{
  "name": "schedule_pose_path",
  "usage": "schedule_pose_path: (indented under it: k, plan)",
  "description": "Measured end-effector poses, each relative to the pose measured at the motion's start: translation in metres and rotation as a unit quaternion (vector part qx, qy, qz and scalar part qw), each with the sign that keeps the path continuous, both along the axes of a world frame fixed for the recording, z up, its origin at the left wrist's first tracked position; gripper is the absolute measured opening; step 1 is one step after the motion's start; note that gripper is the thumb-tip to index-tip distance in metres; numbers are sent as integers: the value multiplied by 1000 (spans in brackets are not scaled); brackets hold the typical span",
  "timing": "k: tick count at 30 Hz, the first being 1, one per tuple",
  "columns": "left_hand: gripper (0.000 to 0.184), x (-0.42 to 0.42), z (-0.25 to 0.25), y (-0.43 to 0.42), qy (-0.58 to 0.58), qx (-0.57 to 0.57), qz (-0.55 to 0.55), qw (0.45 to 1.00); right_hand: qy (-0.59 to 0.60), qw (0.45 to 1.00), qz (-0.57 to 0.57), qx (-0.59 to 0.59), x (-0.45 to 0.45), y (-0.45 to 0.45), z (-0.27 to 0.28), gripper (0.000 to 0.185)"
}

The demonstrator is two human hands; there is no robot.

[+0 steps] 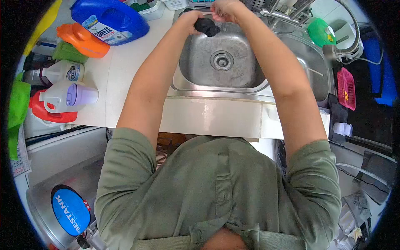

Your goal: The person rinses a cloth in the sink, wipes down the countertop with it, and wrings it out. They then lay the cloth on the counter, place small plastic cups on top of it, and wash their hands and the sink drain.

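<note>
A bunched black cloth [207,27] is in my left hand [192,21], above the far left part of the metal sink basin [198,62]. The fingers of this hand close around the cloth, and its far side is partly hidden. Just to the right, at the top edge of the view, my right hand [227,9] hangs over the basin's far rim. Its fingers are bent and blurred, so I cannot make out whether they grip anything. The round drain [222,61] shows at the basin's bottom.
Left on the counter [125,79] are a blue detergent jug [110,21], an orange bottle [83,40] and several other jugs. A second basin [306,62], a faucet [331,52] and a pink basket [346,88] are at right.
</note>
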State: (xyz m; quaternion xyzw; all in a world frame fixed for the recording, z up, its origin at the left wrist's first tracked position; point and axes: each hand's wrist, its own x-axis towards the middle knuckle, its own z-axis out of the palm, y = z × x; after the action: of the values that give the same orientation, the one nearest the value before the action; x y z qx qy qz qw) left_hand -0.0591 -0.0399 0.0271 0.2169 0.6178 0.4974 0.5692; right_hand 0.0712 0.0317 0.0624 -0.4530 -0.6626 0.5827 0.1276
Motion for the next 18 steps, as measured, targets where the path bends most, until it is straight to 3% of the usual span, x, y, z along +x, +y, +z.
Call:
schedule_pose_path:
  k: [1,2,5,6,7,9,10,11,12,13,14,15,17,18]
  plan:
    - [23,-5,-9,2,13,-9,-26,1000,166,959,-105,-206,-7,13,-8,23]
    - [17,9,8,-14,34,-11,-35,999,269,907,-52,-320,-8,24,-14,31]
    - [22,32,16,-26,66,29,-84,994,298,909,-15,-290,7,3,26,29]
    - [12,29,4,-18,85,52,-133,986,264,917,-55,-293,17,-17,50,28]
    - [12,32,0,-12,82,51,-134,986,262,917,-58,-294,28,-12,38,28]
    - [9,40,-6,-1,85,146,-168,971,246,912,155,-289,58,-5,19,29]
    - [20,47,14,-16,6,183,-196,963,206,890,263,-310,72,-33,34,32]
    - [20,51,12,-6,4,185,-197,963,78,931,241,-265,89,-60,49,34]
    - [21,54,3,14,132,123,-213,960,-22,920,261,-291,100,-69,43,31]
    - [22,60,-3,23,256,57,-225,938,-151,929,276,-197,107,-74,36,28]
    - [34,64,-12,26,268,134,-223,928,-276,913,284,-97,114,-77,28,25]
    - [34,68,0,21,268,135,-225,927,-276,914,282,-97,121,-66,16,25]
    - [49,78,36,2,378,46,-221,898,-389,820,383,175,129,-36,-5,20]
    - [49,78,39,4,379,48,-222,897,-356,906,210,93,124,-60,30,18]
